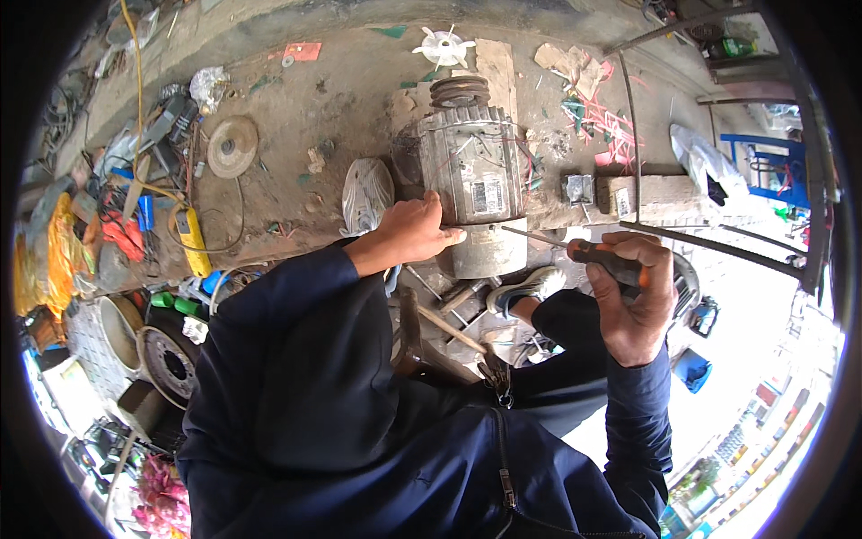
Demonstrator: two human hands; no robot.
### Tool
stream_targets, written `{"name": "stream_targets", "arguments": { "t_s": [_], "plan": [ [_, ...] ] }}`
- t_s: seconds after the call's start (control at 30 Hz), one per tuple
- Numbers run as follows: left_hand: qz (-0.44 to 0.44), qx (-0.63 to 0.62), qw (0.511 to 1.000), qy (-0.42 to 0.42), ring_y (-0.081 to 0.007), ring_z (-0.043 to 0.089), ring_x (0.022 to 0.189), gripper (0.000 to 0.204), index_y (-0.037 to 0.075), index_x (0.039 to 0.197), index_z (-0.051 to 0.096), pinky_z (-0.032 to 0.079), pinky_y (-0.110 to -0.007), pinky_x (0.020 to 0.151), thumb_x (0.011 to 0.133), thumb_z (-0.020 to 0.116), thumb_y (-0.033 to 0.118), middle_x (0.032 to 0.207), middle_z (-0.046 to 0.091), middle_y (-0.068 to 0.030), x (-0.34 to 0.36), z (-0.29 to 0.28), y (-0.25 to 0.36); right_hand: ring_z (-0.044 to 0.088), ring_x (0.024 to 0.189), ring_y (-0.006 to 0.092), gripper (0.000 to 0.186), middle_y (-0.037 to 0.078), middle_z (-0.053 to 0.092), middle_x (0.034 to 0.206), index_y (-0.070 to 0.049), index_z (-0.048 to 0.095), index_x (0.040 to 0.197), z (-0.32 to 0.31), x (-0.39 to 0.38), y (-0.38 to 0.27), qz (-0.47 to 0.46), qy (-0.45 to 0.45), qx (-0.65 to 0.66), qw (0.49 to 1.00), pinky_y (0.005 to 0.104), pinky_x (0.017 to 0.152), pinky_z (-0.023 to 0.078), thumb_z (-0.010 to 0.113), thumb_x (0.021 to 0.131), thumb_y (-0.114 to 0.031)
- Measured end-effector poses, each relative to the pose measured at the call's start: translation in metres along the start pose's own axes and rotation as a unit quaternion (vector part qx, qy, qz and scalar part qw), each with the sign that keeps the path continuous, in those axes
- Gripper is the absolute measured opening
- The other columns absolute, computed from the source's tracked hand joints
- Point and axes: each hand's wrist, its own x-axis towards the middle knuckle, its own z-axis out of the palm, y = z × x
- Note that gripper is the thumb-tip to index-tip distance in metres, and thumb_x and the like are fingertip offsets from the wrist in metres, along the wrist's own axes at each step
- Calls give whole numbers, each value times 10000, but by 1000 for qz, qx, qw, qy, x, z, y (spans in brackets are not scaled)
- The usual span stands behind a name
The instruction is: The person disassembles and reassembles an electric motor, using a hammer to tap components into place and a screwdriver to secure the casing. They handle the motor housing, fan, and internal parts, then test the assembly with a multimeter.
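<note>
A grey electric motor (pixel 467 162) with a finned casing and a grooved pulley (pixel 459 91) at its far end lies on the dirty work surface. My left hand (pixel 409 232) grips its left side near the close end, thumb laid against the metal by the rounded end cover (pixel 489 258). In my right hand (pixel 633 292) is a screwdriver (pixel 606 259) with an orange and black handle, fingers wrapped round it. Its shaft points left, and the tip meets the right part of the cover's rim; whether it sits on a screw is too small to tell.
A white plastic fan (pixel 444 48) lies beyond the motor. To the left are a round disc (pixel 233 146) and a yellow corded control box (pixel 191 241). Pink wires (pixel 611 126) and a metal frame (pixel 636 135) stand to the right. My shoe (pixel 368 193) is beside the motor.
</note>
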Motion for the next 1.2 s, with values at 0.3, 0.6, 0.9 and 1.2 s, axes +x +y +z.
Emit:
{"name": "stream_targets", "arguments": {
  "t_s": [0.3,0.6,0.9,1.2],
  "plan": [
    [74,-21,996,43,-464,725,835,810,-162,1144,579,583,-524,729,909,726,599,879,708,-311,3,17,-22,730,965,242,330,153,717,1107,-21,575,1130,19,-2,-17,12,-10,-70,997,338,874,558,782,882,42],
    [47,-38,998,22,-459,728,858,781,-119,1117,594,583,-534,755,889,735,615,917,718,-301,4,14,-21,760,977,235,324,141,726,1117,-24,570,1139,22,0,-21,32,-25,-68,997,322,868,568,777,896,31],
    [48,-42,997,38,-455,729,843,782,-113,1113,598,584,-531,742,877,746,618,877,718,-289,3,15,-23,737,829,269,243,139,697,1024,-33,606,1063,14,24,-42,-66,-120,-134,981,351,809,577,760,892,48],
    [52,-40,997,44,-445,735,844,763,-95,1082,602,591,-528,747,871,751,623,889,723,-277,4,18,-25,756,772,237,312,174,721,909,-23,608,973,26,40,-48,76,-121,-209,967,332,659,575,881,841,-101]
  ]
}}
